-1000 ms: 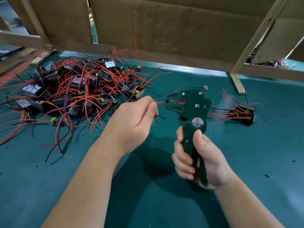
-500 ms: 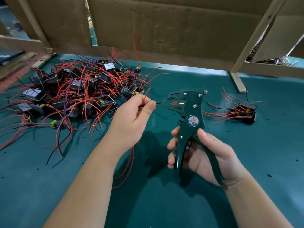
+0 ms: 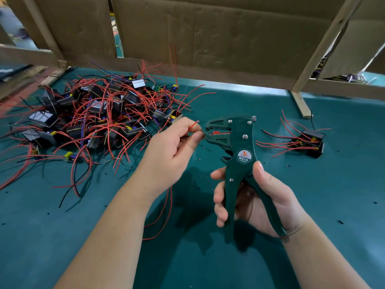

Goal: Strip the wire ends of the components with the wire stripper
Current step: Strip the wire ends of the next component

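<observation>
My right hand (image 3: pixel 256 203) holds a dark green wire stripper (image 3: pixel 237 155) upright by its handles, which are spread apart. Its jaws point left. My left hand (image 3: pixel 170 155) pinches red wires (image 3: pixel 193 125) between thumb and fingers, right at the jaw tips. More red wire loops (image 3: pixel 164 211) hang below my left wrist; the component they belong to is hidden by my hand. A big pile of black components with red wires (image 3: pixel 93 122) lies at the left on the green table (image 3: pixel 333 205).
A small group of components with red wires (image 3: pixel 308 140) lies at the right. Cardboard panels (image 3: pixel 208 32) on a wooden frame close the back; a wooden post (image 3: pixel 300 101) stands at the right rear. Tiny insulation bits dot the mat.
The stripper handles, squeezed shut one second ago, have sprung apart. My left hand has brought a wire end back up to the jaws.
</observation>
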{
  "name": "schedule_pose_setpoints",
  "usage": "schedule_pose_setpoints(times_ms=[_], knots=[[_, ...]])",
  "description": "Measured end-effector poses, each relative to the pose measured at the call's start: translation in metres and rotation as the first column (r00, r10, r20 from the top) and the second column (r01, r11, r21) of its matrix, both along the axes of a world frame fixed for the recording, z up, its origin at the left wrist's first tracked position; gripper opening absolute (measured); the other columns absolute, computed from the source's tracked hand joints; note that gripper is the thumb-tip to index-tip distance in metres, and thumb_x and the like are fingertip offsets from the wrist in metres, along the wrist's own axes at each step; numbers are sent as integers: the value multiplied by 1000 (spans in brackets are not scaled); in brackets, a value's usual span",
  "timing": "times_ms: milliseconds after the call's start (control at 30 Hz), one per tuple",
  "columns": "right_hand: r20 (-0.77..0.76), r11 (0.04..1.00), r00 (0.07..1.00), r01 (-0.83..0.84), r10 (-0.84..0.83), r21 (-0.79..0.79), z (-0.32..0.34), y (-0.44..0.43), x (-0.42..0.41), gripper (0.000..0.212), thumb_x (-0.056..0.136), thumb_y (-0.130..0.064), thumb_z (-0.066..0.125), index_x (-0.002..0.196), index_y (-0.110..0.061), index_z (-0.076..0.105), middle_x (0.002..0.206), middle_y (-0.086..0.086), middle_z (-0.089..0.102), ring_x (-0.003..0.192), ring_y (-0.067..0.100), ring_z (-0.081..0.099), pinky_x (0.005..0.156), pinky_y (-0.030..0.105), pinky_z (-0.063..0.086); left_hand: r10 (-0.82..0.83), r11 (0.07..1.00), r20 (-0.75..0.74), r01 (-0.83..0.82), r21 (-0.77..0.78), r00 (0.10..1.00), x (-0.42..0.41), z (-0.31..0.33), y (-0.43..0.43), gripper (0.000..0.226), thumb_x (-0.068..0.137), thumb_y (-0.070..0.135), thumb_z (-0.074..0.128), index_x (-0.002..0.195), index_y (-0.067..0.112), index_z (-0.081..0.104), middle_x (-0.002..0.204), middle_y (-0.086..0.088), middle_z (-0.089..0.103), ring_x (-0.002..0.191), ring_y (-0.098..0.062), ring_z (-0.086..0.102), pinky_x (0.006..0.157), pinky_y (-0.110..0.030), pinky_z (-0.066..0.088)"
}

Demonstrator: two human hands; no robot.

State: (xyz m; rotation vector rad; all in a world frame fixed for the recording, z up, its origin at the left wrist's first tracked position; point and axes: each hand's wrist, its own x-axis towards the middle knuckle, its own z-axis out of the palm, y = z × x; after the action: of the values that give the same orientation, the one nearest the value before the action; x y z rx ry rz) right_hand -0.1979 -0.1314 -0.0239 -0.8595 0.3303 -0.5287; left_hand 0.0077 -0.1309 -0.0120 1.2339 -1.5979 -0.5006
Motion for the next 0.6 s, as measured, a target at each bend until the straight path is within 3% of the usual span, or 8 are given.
schedule_pose_setpoints(times_ms=[100, 267, 600], knots=[[-17, 1000, 1000, 8, -8, -5, 0, -1, -1, 61, 81, -52, 70, 116, -2, 64, 91, 20, 66, 70, 34, 62, 69, 47, 52, 11, 1000, 14, -11, -16, 1000, 2, -2, -1, 10, 97, 29, 50, 89, 25, 55, 57, 10, 39, 47, -6, 29, 48, -16, 25], [-29, 1000, 999, 18, -18, -10, 1, -1, -1, 60, 79, -53, 71, 113, -3, 66, 88, 20, 65, 68, 34, 62, 67, 47, 53, 41, 997, 63, -37, -62, 997, 1, 0, 0, 9, 97, 26, 49, 89, 25, 53, 63, -4, 42, 48, -7, 29, 47, -18, 26], [-34, 1000, 999, 25, -25, -10, 0, -1, -1, 59, 80, -54, 70, 110, -3, 66, 82, 17, 63, 64, 32, 61, 64, 46, 52, 54, 995, 101, -44, -94, 993, 0, 3, 1, 8, 98, 21, 49, 92, 24, 52, 58, 9, 39, 45, -8, 30, 48, -11, 23]])
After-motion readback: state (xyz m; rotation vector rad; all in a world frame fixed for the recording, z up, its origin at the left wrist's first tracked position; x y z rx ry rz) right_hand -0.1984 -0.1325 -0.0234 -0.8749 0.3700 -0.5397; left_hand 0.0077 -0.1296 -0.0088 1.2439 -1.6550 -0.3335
